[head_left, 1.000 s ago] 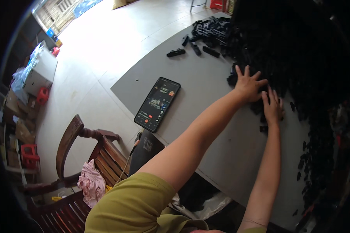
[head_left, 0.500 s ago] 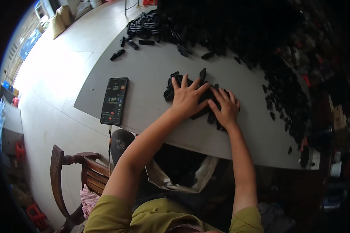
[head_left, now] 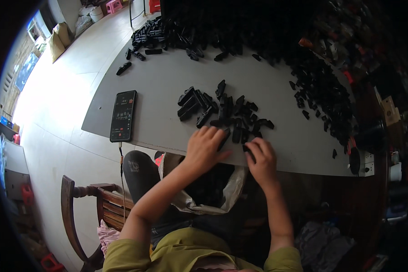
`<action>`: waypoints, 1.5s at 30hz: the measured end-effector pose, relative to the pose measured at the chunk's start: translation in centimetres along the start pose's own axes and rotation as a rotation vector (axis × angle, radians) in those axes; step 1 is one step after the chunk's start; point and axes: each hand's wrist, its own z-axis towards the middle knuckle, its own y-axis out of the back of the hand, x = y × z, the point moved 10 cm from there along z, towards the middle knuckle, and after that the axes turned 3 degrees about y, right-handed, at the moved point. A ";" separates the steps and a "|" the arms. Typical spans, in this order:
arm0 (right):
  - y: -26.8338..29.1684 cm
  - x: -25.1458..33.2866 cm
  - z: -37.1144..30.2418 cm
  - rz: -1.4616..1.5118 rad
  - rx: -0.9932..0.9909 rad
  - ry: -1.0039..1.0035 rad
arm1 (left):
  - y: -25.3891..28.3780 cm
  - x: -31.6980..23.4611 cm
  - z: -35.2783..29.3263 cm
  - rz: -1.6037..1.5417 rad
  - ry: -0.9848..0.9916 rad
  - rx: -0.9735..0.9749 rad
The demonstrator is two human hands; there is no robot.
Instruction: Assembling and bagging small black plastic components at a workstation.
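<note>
A loose cluster of small black plastic pieces [head_left: 198, 102], elongated in shape, lies on the grey tabletop [head_left: 158, 86] in front of me. My left hand [head_left: 206, 147] is at the cluster's near side, fingers curled, with one black piece [head_left: 223, 139] at its index finger and thumb. To its right, near the table's front edge, my right hand [head_left: 262, 159] has its fingers bent around another black piece [head_left: 249, 155]. Below the edge, an open pale sack [head_left: 233, 190] hangs over my lap, its inside dark.
A large heap of similar black pieces [head_left: 186, 36] covers the far side, and more pieces [head_left: 324, 99] spread along the right. A phone [head_left: 123, 115] with a cable lies at the left edge. A wooden chair [head_left: 109, 199] stands at lower left.
Both hands have drawn back from lying spread on the cluster toward the table's front edge. Their fingers have curled, and the pieces beneath are now uncovered. The view has shifted slightly.
</note>
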 end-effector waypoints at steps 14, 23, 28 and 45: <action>-3.4 -6.0 -5.0 1.596 -0.405 -0.758 | 0.3 -0.8 -1.0 0.024 -0.216 0.083; -3.8 0.4 -1.7 0.523 0.054 -0.198 | -1.1 0.6 -0.6 -0.343 -0.127 0.254; -3.6 1.3 -1.5 0.433 0.112 -0.153 | -1.4 1.6 -0.7 -0.403 -0.093 0.270; -1.7 -2.8 -0.4 0.255 -0.115 -0.301 | -0.7 0.6 -0.1 -0.423 -0.189 0.350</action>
